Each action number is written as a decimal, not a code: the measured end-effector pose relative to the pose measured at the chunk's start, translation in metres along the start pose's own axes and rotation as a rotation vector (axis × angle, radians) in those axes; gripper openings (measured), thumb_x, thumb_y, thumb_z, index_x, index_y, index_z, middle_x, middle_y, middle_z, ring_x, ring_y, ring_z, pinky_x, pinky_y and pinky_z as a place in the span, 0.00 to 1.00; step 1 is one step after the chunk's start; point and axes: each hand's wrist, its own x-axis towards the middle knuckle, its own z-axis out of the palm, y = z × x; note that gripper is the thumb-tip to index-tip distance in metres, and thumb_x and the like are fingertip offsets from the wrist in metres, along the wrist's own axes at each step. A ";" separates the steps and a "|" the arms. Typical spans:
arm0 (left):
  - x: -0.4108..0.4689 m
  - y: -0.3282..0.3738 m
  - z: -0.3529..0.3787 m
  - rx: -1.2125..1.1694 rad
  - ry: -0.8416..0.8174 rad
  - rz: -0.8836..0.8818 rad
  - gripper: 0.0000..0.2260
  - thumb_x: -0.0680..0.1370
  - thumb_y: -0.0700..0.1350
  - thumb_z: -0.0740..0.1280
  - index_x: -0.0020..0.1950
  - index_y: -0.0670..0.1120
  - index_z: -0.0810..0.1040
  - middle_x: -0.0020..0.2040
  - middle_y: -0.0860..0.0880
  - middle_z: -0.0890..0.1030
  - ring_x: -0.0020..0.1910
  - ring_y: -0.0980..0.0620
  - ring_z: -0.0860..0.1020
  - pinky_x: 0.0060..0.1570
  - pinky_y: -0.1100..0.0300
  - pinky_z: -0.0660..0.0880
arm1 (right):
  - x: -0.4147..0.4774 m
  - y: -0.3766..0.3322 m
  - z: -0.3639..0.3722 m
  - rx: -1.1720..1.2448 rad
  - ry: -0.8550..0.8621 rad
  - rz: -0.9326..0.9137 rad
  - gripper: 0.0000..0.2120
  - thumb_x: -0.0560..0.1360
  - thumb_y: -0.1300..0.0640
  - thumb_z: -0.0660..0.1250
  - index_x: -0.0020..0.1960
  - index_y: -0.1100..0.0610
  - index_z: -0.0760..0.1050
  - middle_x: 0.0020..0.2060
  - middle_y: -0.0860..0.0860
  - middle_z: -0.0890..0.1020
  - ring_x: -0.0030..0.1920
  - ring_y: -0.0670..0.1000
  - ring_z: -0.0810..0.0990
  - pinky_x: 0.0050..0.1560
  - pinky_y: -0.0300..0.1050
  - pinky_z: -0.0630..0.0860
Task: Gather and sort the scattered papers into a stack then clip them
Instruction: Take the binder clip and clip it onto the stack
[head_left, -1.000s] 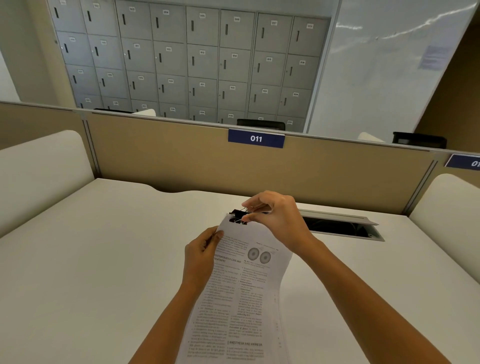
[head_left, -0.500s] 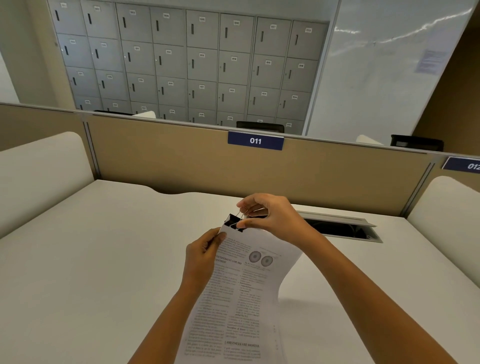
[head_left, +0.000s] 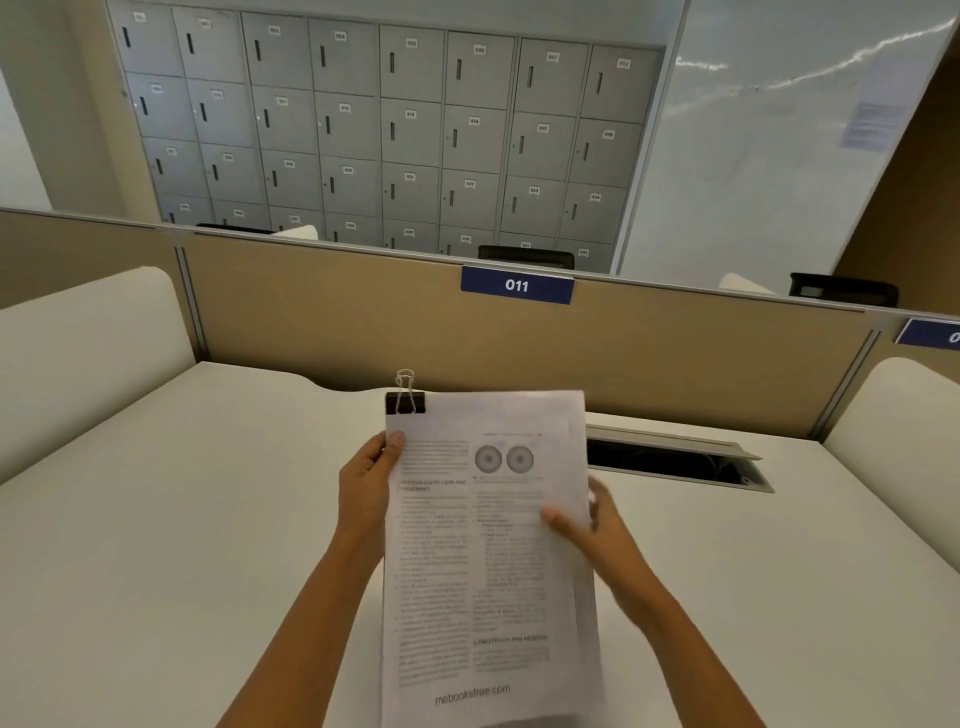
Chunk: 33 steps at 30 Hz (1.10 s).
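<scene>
The paper stack is held upright over the desk's near edge, with a black binder clip fastened on its top-left corner. Its left edge is pinched by the left hand's fingers, its right edge by the right hand's.

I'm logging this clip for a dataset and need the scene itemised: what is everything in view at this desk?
paper stack: one, white with printed text, held above the desk
binder clip: one, black with silver handles, on the stack's top left corner
desk: one, white, under the hands
cable hatch: one, grey, lid open, in the desk right of the stack
partition: one, tan, behind the desk
number plates: two, blue, along the partition's top; one reads 011
side dividers: two, white, left and right of the desk
lockers: many, grey, far wall
left hand: one, grips the stack's left edge
right hand: one, blurred, thumb on the stack's right edge
</scene>
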 end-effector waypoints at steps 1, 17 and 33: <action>0.005 0.001 -0.002 -0.024 0.020 -0.022 0.09 0.78 0.47 0.62 0.47 0.44 0.79 0.44 0.42 0.82 0.40 0.43 0.80 0.45 0.47 0.80 | -0.005 0.010 0.001 0.017 -0.065 0.045 0.29 0.65 0.45 0.74 0.62 0.46 0.67 0.59 0.49 0.79 0.54 0.49 0.82 0.50 0.48 0.81; 0.048 -0.046 -0.031 0.448 -0.015 -0.304 0.13 0.80 0.42 0.58 0.62 0.41 0.74 0.54 0.44 0.79 0.49 0.44 0.79 0.49 0.51 0.76 | 0.036 0.051 0.052 0.118 0.206 0.108 0.15 0.73 0.55 0.70 0.57 0.55 0.73 0.49 0.53 0.82 0.44 0.54 0.84 0.26 0.40 0.76; 0.108 -0.115 -0.043 0.771 0.215 -0.085 0.15 0.80 0.37 0.55 0.67 0.37 0.69 0.62 0.39 0.76 0.59 0.40 0.75 0.58 0.52 0.71 | 0.155 0.096 0.085 -0.239 0.175 0.131 0.26 0.77 0.59 0.64 0.72 0.59 0.60 0.67 0.55 0.72 0.66 0.55 0.72 0.65 0.48 0.70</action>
